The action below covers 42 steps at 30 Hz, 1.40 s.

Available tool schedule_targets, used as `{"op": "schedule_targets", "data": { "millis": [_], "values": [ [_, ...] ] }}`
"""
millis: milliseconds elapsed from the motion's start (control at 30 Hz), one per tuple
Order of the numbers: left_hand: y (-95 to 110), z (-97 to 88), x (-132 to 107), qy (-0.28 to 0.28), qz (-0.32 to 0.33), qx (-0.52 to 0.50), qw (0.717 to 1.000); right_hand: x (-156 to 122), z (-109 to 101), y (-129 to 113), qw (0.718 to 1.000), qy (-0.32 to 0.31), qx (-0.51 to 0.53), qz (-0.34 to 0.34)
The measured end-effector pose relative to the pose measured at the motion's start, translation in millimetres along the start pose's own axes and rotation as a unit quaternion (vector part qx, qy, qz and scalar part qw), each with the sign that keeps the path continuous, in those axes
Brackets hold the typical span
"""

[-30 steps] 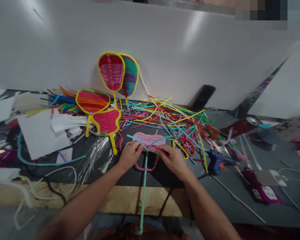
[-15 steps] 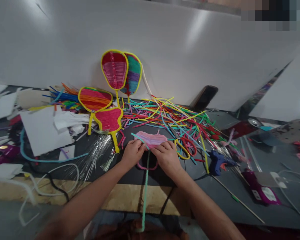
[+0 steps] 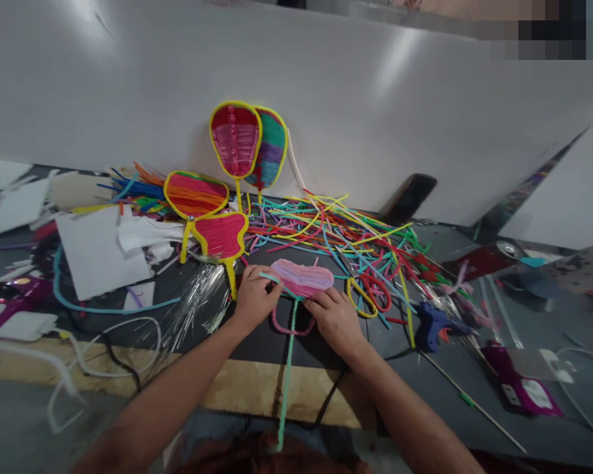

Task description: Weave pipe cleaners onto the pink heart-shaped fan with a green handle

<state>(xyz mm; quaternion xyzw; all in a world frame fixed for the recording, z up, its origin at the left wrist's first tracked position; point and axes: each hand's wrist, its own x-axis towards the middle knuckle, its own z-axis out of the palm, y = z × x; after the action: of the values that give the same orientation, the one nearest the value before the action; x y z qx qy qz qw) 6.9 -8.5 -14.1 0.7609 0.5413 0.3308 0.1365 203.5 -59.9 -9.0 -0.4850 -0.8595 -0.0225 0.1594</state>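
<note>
A small fan (image 3: 304,275) made of pink and lilac pipe cleaners lies before me, its mint-green twisted handle (image 3: 288,368) pointing toward my body. Below the filled part, a pink loop of its frame (image 3: 296,331) stays hollow. My left hand (image 3: 258,294) pinches a turquoise pipe cleaner (image 3: 271,277) at the fan's left edge. On the right side, the fingers of my right hand (image 3: 333,316) are bent and press on the fan's lower right edge. Yellow-and-red-handled scissors (image 3: 363,296) lie just beyond my right hand.
Loose pipe cleaners (image 3: 326,220) are heaped behind the fan. Finished fans (image 3: 236,139) lean on the white wall, others (image 3: 222,236) lie left. A blue glue gun (image 3: 432,326), a purple glue gun (image 3: 518,382) and a stick (image 3: 474,401) are right. A phone (image 3: 412,196) leans on the wall.
My left hand has shifted slightly left from the fan's middle, with the turquoise pipe cleaner in its fingers. My right hand has moved a little lower, baring more of the fan. The view has shifted slightly.
</note>
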Motion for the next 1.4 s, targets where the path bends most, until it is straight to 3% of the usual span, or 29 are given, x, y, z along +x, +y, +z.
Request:
{"op": "schedule_targets", "data": {
  "millis": [200,367,433,500,567,667,733,867,933,1067,1233,1400],
  "values": [
    [-1.4,-3.4,0.5,-0.014,-0.04,-0.059,0.997,0.6,4.9,4.0,0.998,0.022,0.045,0.026],
    [-0.9,-0.6,2.4,0.017,-0.091,-0.141,0.986,1.2,7.7,6.6,0.988,0.076,0.118,0.061],
    [1.4,2.3,3.4,0.038,-0.131,-0.184,0.973,2.1,7.9,5.7,0.975,0.104,0.179,0.085],
    [6.9,4.7,4.4,0.058,-0.187,-0.268,0.943,3.8,6.1,4.0,0.951,0.123,0.261,0.115],
    [15.7,5.0,5.9,0.083,-0.224,-0.356,0.904,5.8,2.6,2.3,0.918,0.13,0.342,0.153],
    [31.9,0.2,8.1,0.103,-0.196,-0.441,0.87,8.3,-2.4,0.9,0.86,0.138,0.439,0.221],
    [41.8,-4.8,8.6,0.118,-0.174,-0.479,0.852,9.1,-3.1,0.6,0.801,0.145,0.516,0.269],
    [55.9,-13.0,7.0,0.145,-0.164,-0.503,0.836,8.9,-1.5,1.3,0.646,0.135,0.674,0.332],
    [60.3,-15.5,5.8,0.145,-0.16,-0.508,0.834,8.1,-2.9,2.3,0.614,0.098,0.718,0.314],
    [64.7,-17.5,4.4,0.134,-0.165,-0.518,0.828,6.4,-8.6,4.9,0.621,0.074,0.732,0.271],
    [63.7,-15.3,4.4,0.134,-0.188,-0.52,0.822,3.4,-10.7,8.1,0.651,0.079,0.708,0.264],
    [58.6,-13.0,6.8,0.119,-0.228,-0.506,0.823,0.8,-17.2,12.5,0.664,0.072,0.695,0.268]
  ]
}}
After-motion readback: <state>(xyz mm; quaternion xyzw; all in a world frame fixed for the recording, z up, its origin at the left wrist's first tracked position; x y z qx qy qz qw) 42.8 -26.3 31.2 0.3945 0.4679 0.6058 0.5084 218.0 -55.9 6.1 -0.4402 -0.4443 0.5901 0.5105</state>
